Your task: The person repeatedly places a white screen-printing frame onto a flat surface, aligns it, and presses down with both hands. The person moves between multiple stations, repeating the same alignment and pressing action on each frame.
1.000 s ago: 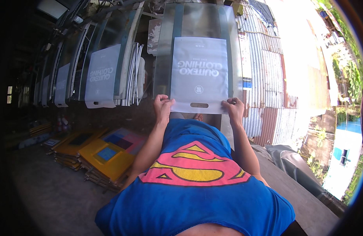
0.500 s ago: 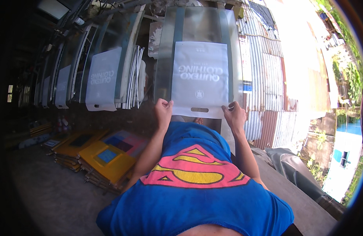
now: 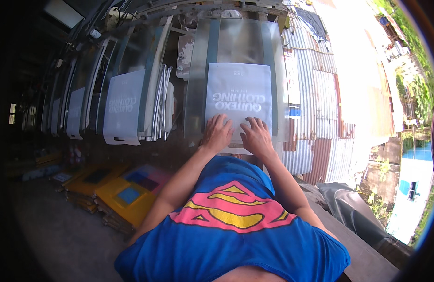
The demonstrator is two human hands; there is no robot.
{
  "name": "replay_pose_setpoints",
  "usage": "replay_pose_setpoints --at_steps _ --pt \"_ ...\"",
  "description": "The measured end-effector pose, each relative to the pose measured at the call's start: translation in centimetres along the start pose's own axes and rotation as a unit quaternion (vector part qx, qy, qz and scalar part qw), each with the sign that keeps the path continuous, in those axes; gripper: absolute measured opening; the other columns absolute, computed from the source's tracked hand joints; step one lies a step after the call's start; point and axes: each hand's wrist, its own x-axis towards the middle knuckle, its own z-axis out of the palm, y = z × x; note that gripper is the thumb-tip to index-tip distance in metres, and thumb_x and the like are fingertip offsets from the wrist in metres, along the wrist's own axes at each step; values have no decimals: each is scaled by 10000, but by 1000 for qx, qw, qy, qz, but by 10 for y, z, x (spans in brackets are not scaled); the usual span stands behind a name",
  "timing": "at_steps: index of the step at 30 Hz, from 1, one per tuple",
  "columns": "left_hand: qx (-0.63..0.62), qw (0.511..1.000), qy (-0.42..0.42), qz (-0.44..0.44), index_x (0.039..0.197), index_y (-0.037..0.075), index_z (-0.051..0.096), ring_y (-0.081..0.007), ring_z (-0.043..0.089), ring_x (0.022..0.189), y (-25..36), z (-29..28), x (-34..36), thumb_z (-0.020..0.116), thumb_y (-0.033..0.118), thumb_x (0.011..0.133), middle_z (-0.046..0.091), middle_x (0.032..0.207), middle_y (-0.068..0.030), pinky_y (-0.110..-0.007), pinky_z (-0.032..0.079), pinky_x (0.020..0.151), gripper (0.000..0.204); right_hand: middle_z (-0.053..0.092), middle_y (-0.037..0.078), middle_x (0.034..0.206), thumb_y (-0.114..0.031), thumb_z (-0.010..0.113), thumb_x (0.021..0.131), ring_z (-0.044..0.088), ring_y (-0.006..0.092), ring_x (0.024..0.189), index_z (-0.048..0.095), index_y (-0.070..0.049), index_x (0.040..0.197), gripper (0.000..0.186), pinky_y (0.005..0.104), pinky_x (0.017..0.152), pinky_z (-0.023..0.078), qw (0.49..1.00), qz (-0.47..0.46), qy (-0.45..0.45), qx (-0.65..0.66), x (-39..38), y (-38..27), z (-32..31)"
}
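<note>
A printed white plastic bag (image 3: 239,84) lies flat on the glass-topped table (image 3: 239,42) in front of me. Its lower end hangs toward me, where a cut-out handle is partly hidden by my arms. On the left lower part of the bag rests my left hand (image 3: 218,132), its fingers spread and bent slightly. My right hand (image 3: 258,137) lies on the lower right part, fingers apart, a narrow gap between the two hands. Nothing is held in either hand.
To the left, similar glass tables carry more bags, the nearest a white bag (image 3: 124,101). Metal strips (image 3: 161,103) stand between tables. Stacked yellow frames (image 3: 125,197) lie on the floor at left. Corrugated metal sheets (image 3: 315,108) rise on the right, above a dark tarp (image 3: 353,207).
Both hands have let go of the bag's lower corners and moved inward onto its surface, fingers now spread. The table and bag sit slightly lower in view.
</note>
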Motion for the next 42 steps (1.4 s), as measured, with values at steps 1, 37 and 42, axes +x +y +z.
replay_pose_setpoints --at_steps 1,37,42 --pt "0 1000 2 2 1073 38 699 -373 563 1204 -6 2 8 747 164 866 594 1222 -181 -503 451 1003 247 592 171 1358 -215 730 871 536 348 1289 701 -83 1205 360 504 1038 443 1000 -4 0 2 8 5 1" --pt "133 924 107 -342 1315 37 612 -340 479 1387 -135 -186 -137 697 236 958 557 1417 -134 -625 295 1170 418 492 228 1496 -336 749 901 453 423 1410 572 -118 1443 610 535 1152 398 960 -236 -152 24 197 -193 33" --pt "137 900 143 -388 1276 32 639 -346 508 1360 -171 -256 -219 694 235 970 587 1378 -150 -617 297 1172 372 543 183 1435 -289 756 891 487 368 1382 612 -116 1393 550 518 1116 439 923 -342 -159 74 227 -332 79"
